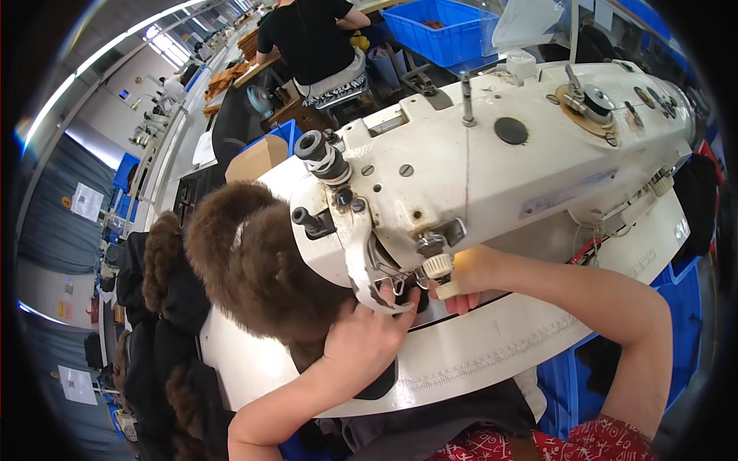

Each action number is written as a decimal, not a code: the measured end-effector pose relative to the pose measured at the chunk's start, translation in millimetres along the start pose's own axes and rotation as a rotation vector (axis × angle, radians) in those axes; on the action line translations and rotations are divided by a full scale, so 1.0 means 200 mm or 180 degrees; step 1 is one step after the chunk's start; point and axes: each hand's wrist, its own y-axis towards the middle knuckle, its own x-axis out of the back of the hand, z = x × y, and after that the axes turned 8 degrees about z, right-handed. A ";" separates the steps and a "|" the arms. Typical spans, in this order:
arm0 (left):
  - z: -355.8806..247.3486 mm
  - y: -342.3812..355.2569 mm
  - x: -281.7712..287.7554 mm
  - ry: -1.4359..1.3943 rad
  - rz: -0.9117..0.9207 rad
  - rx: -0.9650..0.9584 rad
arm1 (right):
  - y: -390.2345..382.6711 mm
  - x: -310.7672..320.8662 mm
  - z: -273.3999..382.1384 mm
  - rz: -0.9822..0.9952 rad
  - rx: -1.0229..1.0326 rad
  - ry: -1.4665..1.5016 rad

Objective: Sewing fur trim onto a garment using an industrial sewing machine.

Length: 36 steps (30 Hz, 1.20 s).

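Steadying dark cloth beside the needle area looks like the step in hand, with fur-trimmed work being sewn. The left hand [365, 334] reaches in with its fingers narrowed and bent toward the curved white guard [358, 261]; its tips are partly hidden, so I cannot tell whether they pinch the material or only press it. The right hand [470, 278] sits behind the cream knob [438, 266], fingers curled at the far side of the needle area; its grip is hidden too. Dark cloth [379, 386] shows under the left wrist, and the thick brown fur [273, 273] is bunched against that hand, left of the sewing machine's [461, 161] head, on the white tabletop [477, 342]. The next move seems to call for both hands guiding the layers together at an even pace, the pile held out of the seam and fingertips clear of the needle. Farther left lie black garments [165, 346] with fur trim; a blue bin [684, 311] stands to the right, and a co-worker [307, 42] sits beyond the machine.
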 end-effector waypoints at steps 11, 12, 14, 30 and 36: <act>-0.07 0.06 -0.01 0.0091 -0.0041 0.0316 | 0.02 -0.01 -0.05 -0.0096 0.0210 0.0550; -0.07 0.07 -0.01 0.0107 -0.0037 0.0360 | 0.02 -0.02 -0.05 -0.0191 0.0255 0.0521; -0.07 0.08 -0.03 0.0168 -0.0060 0.0376 | 0.03 -0.03 -0.06 -0.0309 0.0337 0.0621; -0.15 0.11 0.15 0.0072 0.0317 0.0222 | 0.00 -0.03 -0.04 -0.0729 0.0669 0.0427; 0.14 -0.05 0.56 -0.0620 -0.0296 -0.0510 | 0.00 -0.14 -0.16 -0.2207 0.1631 -0.1275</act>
